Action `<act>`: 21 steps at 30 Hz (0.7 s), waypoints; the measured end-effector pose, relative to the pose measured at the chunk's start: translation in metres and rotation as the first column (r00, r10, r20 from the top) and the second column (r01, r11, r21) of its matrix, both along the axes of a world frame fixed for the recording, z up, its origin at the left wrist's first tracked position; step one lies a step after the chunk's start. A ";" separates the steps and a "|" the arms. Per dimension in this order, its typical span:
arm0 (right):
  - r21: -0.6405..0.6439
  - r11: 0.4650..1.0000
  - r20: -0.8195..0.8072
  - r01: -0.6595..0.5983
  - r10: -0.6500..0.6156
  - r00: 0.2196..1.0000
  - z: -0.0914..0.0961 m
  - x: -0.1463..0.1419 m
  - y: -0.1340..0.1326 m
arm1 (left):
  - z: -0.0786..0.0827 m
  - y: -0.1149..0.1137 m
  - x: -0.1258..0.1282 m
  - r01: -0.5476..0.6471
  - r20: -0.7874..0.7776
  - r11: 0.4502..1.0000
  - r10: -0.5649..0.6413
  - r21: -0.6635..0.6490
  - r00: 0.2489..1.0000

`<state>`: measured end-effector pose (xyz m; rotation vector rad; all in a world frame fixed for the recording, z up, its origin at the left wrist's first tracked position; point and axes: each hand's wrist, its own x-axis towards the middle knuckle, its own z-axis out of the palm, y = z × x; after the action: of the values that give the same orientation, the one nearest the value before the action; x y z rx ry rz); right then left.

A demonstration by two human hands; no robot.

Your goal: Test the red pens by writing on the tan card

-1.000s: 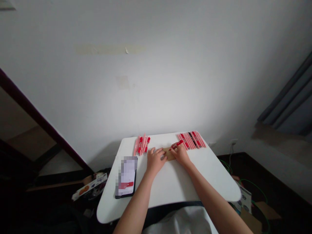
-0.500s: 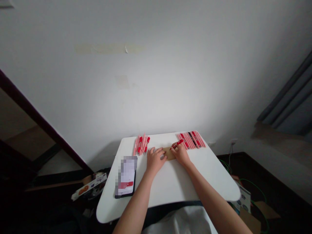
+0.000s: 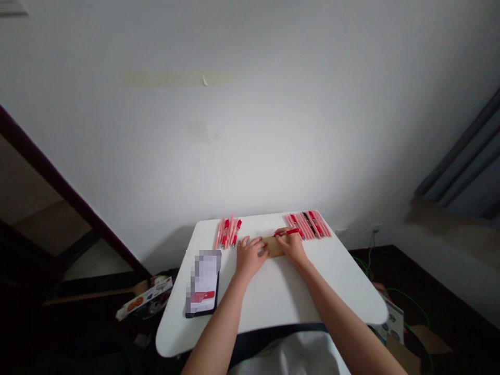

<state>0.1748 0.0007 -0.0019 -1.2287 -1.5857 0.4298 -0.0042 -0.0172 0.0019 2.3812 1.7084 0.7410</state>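
A small brown piece of paper or card [image 3: 274,247] lies on the white table [image 3: 273,297] between my hands. My left hand [image 3: 250,254] rests with its fingers spread, the fingertips touching the card's left end. In my right hand [image 3: 294,247] is a red pen [image 3: 292,232], held in a writing grip over the card's right part; the tip is too small to make out. Left of my hands lies a loose group of pink and red pens [image 3: 227,233]. To the right, a neat row of pink, red and black pens [image 3: 308,225] lies side by side.
A phone [image 3: 205,284] with a blurred screen lies at the table's left side. The white wall [image 3: 250,130] stands right behind the table. Boxes [image 3: 394,323] and a green cable [image 3: 414,307] are on the floor to the right, a box [image 3: 144,298] to the left.
The red pen in my right hand has tilted lower, its back end swinging to the right. My left hand stays on the card. The whole view has shifted slightly.
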 end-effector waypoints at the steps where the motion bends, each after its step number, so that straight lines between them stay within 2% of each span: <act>1: -0.005 1.000 0.003 -0.007 0.007 1.000 0.000 0.000 0.000 | 0.000 0.000 0.000 0.000 0.001 1.000 0.000 -0.002 1.000; 8: -0.034 0.999 0.089 -0.001 0.004 0.996 -0.006 -0.001 0.005 | -0.002 0.000 0.000 0.003 0.007 1.000 -0.003 0.007 1.000; 21: -0.064 0.997 0.114 -0.031 0.038 0.993 -0.015 0.000 0.014 | -0.001 -0.001 0.000 0.005 0.009 1.000 -0.005 0.011 1.000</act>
<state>0.1744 0.0147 -0.0171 -1.2941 -1.7048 0.4396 -0.0044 -0.0179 0.0012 2.3847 1.6987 0.7620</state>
